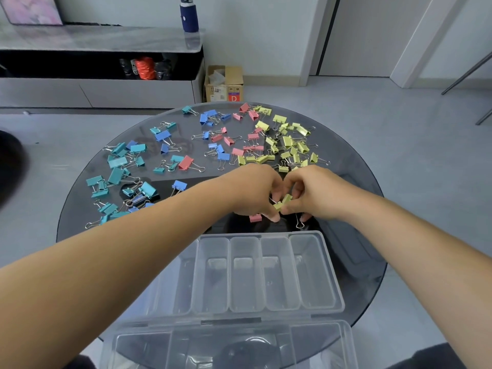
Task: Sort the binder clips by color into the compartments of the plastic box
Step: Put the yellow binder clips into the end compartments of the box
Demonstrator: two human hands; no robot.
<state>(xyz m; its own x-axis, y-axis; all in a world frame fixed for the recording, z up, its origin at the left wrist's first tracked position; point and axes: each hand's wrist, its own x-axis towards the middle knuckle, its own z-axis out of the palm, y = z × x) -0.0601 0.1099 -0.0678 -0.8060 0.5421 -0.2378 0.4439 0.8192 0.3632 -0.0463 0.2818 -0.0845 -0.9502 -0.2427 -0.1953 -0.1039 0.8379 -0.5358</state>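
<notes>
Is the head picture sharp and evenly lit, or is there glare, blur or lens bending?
Head view: soft, even light, no hard shadows; the dark glass table carries faint reflections; the clear plastic box shows pale highlights; the binder clips look sharp; the wide lens tilts the door frame; a dark blurred shape sits at the left edge.

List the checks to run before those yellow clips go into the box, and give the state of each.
1. Grip: the left hand and right hand both pinch the yellow clips: ok.
2. The plastic box is open, its lid folded toward the person: ok.
3. The compartments in view hold no clips: ok. The leftmost is partly behind the left forearm: cannot tell.
4. One colour in hand: a pink clip lies at the left fingertips, held or not: cannot tell.
5. Nothing lies between the hands and the box: ok.
</notes>
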